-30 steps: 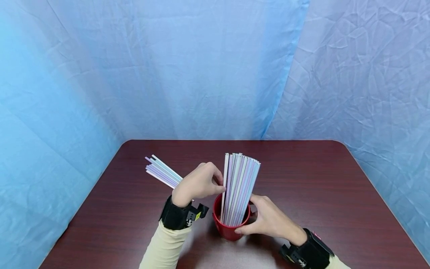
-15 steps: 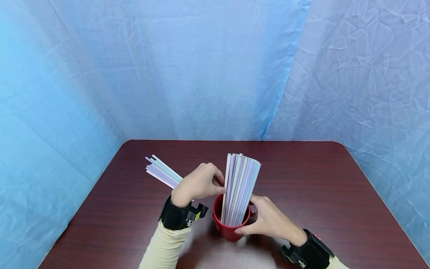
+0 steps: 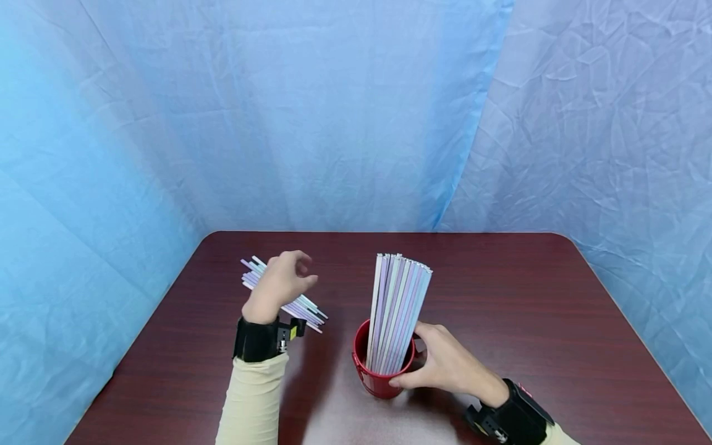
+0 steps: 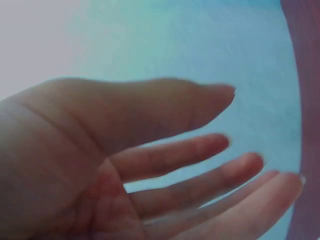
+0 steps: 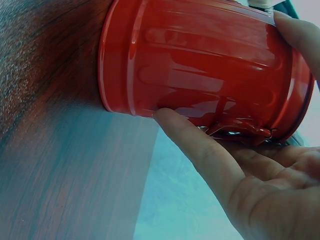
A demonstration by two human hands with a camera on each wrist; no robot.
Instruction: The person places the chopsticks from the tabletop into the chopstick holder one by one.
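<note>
Two bundles of straws are seen: one upright in the cup (image 3: 382, 378), gripped at its side by the right hand (image 3: 445, 364); the other (image 3: 303, 306) flat on the table (image 3: 528, 296), its length running diagonally under the open, empty left hand (image 3: 280, 281).

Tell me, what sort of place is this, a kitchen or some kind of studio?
Probably a small recording studio: a crumpled blue cloth backdrop hangs behind a bare dark wooden table, and the person wears black camera bands on both wrists.
</note>
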